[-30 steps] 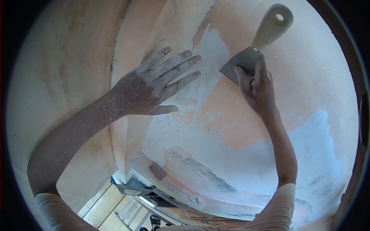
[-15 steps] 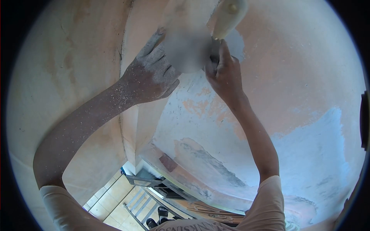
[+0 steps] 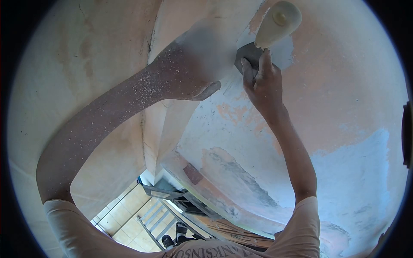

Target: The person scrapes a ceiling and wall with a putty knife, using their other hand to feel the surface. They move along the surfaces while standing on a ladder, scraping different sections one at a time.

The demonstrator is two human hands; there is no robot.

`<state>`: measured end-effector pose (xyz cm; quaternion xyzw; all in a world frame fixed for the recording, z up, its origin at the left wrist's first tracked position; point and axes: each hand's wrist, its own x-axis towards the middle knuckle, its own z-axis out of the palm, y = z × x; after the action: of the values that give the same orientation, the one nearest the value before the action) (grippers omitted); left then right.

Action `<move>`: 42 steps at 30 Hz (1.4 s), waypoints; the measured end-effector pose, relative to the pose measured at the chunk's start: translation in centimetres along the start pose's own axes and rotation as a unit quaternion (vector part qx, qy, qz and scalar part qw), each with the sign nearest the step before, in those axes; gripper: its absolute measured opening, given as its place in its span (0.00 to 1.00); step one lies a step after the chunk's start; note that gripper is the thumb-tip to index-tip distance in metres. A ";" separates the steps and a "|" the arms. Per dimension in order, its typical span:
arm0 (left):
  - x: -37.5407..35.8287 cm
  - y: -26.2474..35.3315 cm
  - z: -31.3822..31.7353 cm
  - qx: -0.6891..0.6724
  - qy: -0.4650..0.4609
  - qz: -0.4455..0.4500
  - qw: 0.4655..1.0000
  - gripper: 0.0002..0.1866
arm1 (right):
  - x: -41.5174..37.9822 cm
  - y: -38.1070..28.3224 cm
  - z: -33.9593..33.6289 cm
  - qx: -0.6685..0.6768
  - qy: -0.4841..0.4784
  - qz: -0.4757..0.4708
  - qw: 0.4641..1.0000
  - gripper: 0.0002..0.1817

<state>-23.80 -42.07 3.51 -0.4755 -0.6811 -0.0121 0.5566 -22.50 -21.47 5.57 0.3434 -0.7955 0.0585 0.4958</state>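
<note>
My right hand [image 3: 264, 84] grips a putty knife [image 3: 279, 23] low down, thumb and fingers on its grey blade [image 3: 248, 56]. The cream handle points up and away from me. Behind the blade is a plastered wall [image 3: 331, 94] with a fresh grey patch beside the knife. My left hand [image 3: 180, 81], dusted with pale specks up the forearm, is raised to the left of the knife. A blurred patch covers most of its fingers; one dusty digit sticks out below. Whether it holds anything is hidden.
On the left a beige wall surface [image 3: 94, 86] meets the patched wall along a cracked corner line. Far below are a metal ladder [image 3: 155, 219], my sandalled feet [image 3: 180, 230], a tiled floor [image 3: 129, 210] and carved brown wood [image 3: 234, 232].
Both hands shift to the right in view. The putty knife has moved right and tilted, so more of its blade and handle shows. The left fingers, partly visible before, are now mostly blurred out.
</note>
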 end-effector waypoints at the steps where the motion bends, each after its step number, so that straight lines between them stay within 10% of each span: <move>1: 0.3 -0.7 -0.4 -0.013 0.006 0.029 0.999 0.16 | 0.2 0.1 0.1 0.028 0.034 0.023 0.999 0.16; 42: -0.6 -2.5 -0.5 -0.027 0.002 0.095 0.995 0.11 | 0.2 -0.4 0.7 0.042 0.027 0.077 0.996 0.17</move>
<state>-25.15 -44.12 4.51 -0.5532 -0.6310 0.0217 0.5434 -22.80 -22.18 5.34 0.2996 -0.8028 0.1389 0.4964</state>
